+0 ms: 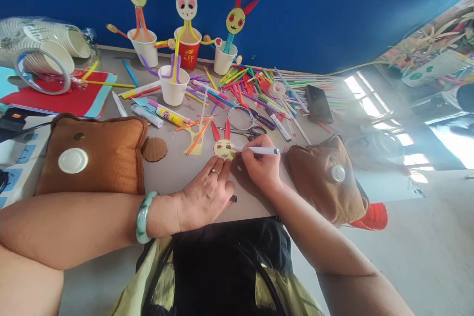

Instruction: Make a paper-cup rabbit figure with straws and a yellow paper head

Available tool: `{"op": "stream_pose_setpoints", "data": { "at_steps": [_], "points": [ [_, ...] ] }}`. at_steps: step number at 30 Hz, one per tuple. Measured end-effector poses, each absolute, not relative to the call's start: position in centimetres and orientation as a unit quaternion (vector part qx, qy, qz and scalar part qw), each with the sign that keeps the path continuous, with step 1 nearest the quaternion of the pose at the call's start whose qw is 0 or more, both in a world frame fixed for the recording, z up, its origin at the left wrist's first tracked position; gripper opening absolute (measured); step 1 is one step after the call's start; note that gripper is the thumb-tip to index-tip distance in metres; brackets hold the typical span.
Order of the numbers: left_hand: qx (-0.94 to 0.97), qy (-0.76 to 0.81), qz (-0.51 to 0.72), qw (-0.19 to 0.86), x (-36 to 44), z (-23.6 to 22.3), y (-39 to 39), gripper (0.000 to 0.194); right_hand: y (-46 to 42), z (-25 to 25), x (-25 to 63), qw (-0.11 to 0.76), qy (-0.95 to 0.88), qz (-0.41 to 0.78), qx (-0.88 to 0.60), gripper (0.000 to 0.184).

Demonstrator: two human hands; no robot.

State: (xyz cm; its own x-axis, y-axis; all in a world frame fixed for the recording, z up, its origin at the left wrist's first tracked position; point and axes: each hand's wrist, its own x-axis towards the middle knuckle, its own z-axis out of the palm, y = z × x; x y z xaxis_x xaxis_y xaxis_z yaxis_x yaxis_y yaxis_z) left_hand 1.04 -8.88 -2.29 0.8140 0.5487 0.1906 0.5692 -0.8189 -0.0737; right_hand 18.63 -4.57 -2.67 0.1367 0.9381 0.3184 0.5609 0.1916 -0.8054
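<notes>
Pressing the rabbit face flat on the table with the fingertips of your left hand, you seem to pinch a dark cap under that thumb; your right hand grips a white marker, its tip near the face's three o'clock side. Should the left fingertips ease off, the small cutout could swivel and skew a line. Fresh ink might smear under a dragging finger, and the scissors at two o'clock could catch your right knuckles.

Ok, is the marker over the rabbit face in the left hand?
No, the right hand holds that marker, while the left hand rests its fingers on the rabbit face.
</notes>
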Motion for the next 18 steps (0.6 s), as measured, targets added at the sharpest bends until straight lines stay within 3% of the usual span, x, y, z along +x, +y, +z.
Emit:
{"op": "stream_pose_setpoints", "data": {
  "at_steps": [18],
  "points": [
    [-0.952, -0.288, -0.082, 0.066, 0.98, -2.24, -8.83, 0.039, -4.53, -2.42, 18.68, 0.456, -0.617, 0.206, -0.608, 0.010]
  ]
}}
